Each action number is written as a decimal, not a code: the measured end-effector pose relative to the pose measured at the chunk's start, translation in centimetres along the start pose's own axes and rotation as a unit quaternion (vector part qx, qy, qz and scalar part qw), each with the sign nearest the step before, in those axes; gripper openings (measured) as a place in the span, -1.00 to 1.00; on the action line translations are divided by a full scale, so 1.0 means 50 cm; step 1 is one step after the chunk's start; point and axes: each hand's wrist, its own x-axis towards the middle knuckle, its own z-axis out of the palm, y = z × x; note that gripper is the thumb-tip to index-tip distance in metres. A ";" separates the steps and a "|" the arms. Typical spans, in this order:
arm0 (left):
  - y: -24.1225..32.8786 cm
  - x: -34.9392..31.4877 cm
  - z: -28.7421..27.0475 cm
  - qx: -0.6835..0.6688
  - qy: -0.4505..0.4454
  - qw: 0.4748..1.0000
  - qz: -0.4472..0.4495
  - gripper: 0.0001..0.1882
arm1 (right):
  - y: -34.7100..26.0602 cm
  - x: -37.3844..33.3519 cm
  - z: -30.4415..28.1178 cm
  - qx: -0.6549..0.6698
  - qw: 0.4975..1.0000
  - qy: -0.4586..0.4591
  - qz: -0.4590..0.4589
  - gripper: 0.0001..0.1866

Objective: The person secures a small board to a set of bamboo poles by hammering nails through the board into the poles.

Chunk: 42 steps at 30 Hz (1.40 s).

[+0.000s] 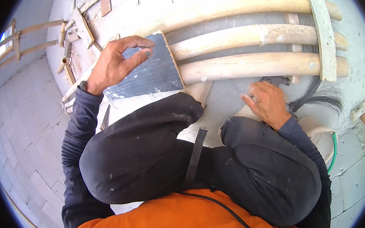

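Note:
My left hand (120, 63) hovers over a dark grey-blue board (151, 69) with a rough brown edge. Its thumb and forefinger are apart, and nothing shows between them. The board lies against the ends of pale bamboo poles (253, 66). My right hand (268, 104) is above my right knee with its fingers curled in. Whether a small item is pinched there is hidden. Just beyond this hand is a dark metal tool head (276, 80), perhaps a hammer's. A bundle of thin black wire (319, 98) lies to its right.
A pale plank (323, 39) crosses the poles at the far right. A whitish bucket (318, 134) with a green rim stands beside my right forearm. Wood offcuts (82, 26) lie at the far left. Paving blocks (30, 116) cover the left side.

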 end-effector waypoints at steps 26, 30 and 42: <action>0.213 0.204 0.125 0.080 -0.180 0.939 0.283 -0.62 | -0.044 0.061 -0.019 0.305 0.947 -0.103 0.024 -0.79; 0.309 0.258 0.230 0.027 -0.220 0.942 0.250 -0.46 | -0.022 -0.008 -0.114 0.456 0.870 0.056 0.176 -0.79; 0.467 0.420 0.304 -0.028 -0.137 0.946 0.294 -0.70 | 0.011 -0.181 -0.004 0.549 0.680 0.375 0.308 -0.55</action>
